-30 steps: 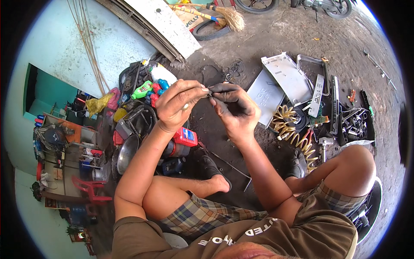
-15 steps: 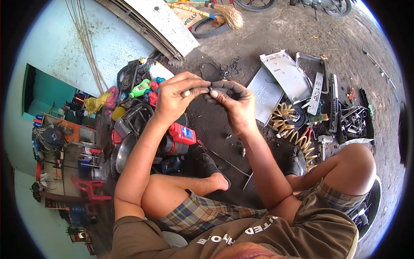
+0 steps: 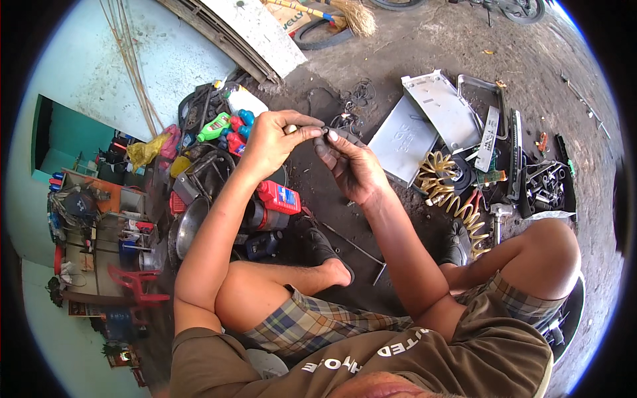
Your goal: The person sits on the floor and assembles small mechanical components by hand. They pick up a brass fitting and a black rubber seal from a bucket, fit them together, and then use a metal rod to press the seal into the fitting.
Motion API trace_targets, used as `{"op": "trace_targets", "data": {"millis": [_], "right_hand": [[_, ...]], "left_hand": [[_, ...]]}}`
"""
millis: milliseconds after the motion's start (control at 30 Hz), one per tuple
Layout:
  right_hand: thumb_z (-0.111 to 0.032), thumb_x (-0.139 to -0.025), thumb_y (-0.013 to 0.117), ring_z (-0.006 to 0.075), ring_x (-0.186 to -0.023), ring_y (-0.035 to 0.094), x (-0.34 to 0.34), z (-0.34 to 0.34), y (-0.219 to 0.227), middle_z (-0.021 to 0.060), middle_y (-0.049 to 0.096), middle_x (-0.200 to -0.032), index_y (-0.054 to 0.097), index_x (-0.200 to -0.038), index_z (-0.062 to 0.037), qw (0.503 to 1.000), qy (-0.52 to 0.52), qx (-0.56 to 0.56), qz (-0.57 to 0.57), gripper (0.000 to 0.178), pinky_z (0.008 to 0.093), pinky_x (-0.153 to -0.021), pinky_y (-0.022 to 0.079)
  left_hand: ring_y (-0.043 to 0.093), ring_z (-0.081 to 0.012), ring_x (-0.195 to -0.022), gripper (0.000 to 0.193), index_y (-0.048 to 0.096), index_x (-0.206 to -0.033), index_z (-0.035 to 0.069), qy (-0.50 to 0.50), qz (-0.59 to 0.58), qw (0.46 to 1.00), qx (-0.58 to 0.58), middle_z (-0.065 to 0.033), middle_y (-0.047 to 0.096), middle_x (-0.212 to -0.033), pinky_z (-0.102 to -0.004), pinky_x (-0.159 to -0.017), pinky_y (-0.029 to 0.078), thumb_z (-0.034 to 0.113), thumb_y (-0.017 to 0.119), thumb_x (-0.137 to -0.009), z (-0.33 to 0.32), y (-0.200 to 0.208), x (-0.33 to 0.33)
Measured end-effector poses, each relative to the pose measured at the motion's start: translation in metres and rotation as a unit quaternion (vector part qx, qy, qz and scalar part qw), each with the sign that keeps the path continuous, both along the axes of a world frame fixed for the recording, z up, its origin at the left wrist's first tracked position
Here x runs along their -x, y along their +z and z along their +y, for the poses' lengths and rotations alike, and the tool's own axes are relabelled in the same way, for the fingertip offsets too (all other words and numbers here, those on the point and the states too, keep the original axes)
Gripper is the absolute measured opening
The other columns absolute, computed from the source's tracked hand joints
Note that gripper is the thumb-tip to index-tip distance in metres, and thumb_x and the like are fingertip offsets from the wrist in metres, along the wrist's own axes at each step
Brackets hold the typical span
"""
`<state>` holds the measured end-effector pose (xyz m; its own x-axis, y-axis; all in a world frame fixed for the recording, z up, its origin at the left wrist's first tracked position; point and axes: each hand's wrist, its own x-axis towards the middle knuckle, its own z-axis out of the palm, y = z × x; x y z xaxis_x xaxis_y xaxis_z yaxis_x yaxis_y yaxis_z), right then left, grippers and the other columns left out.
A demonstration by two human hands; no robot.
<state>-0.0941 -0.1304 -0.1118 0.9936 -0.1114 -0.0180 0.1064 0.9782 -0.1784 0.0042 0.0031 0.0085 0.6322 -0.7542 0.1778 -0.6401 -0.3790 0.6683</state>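
Observation:
My left hand [image 3: 275, 142] and my right hand [image 3: 355, 162] are raised in front of me, their fingertips meeting. Both pinch a small dark part [image 3: 325, 131] between thumb and fingers; it is too small to name. A pale ring shows on the left hand. Black grime covers the right hand's fingers. Below the left hand, a red plastic bottle [image 3: 282, 198] stands beside a dark round container. Past the right hand lie flat silver metal panels [image 3: 401, 142] on the ground.
A coiled yellow air hose [image 3: 458, 215] lies right, near a hammer [image 3: 499, 215] and a black tray of sockets and metal fittings [image 3: 547, 189]. A T-handle wrench [image 3: 355, 247] rests between my feet. Several bottles and parts crowd the left; a straw broom [image 3: 358, 18] lies far off.
My right hand has turned, with its palm and fingers showing more, and has shifted slightly down and left. The left hand stays nearly in place. The fingertips remain together.

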Motion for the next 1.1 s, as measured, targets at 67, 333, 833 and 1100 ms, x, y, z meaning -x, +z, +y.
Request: {"op": "trace_targets", "data": {"millis": [67,333,833,1100], "right_hand": [[-0.007,-0.099,0.073,0.0233,-0.107,0.073,-0.002,0.000,-0.003,0.0128,0.075,-0.115,0.070,-0.116,0.0029,1.000,0.005,-0.016,0.005,0.020,0.0370,-0.099,0.061],[-0.008,-0.098,0.074,0.0208,-0.107,0.072,-0.002,-0.002,-0.007,0.0101,0.074,-0.117,0.069,-0.119,-0.0006,1.000,0.006,0.021,-0.021,0.023,0.0355,-0.099,0.062],[-0.007,-0.099,0.073,0.0212,-0.110,0.071,-0.010,0.006,-0.026,0.0092,0.073,-0.119,0.066,-0.128,0.0009,0.987,0.045,-0.125,-0.092,0.030,0.0330,-0.102,0.060],[-0.006,-0.098,0.074,0.0227,-0.108,0.073,-0.006,0.011,-0.015,0.0104,0.074,-0.118,0.068,-0.125,0.0002,0.997,-0.050,-0.034,-0.049,0.029,0.0355,-0.096,0.062]], "left_hand": [[0.070,-0.0108,-0.086,0.020,0.083,-0.104,0.001,0.001,0.019,1.000,0.015,-0.0084,0.080,-0.095,-0.0281,-0.076,0.053,0.015,0.085,-0.090,-0.001,-0.001,0.000],[0.058,-0.0050,-0.069,0.018,0.083,-0.106,0.003,0.011,0.029,0.999,0.014,-0.0004,0.076,-0.086,-0.0237,-0.060,0.042,0.016,0.083,-0.093,-0.003,-0.002,0.006],[0.043,-0.0002,-0.059,0.024,0.076,-0.111,0.000,0.075,0.260,0.958,0.092,0.0056,0.064,-0.079,-0.0189,-0.049,0.030,0.017,0.082,-0.095,-0.007,0.001,0.012],[0.051,-0.0089,-0.081,0.023,0.068,-0.115,-0.006,0.054,0.527,0.817,0.227,-0.0119,0.070,-0.108,-0.0234,-0.066,0.043,0.012,0.057,-0.105,-0.003,0.005,-0.003]]}}
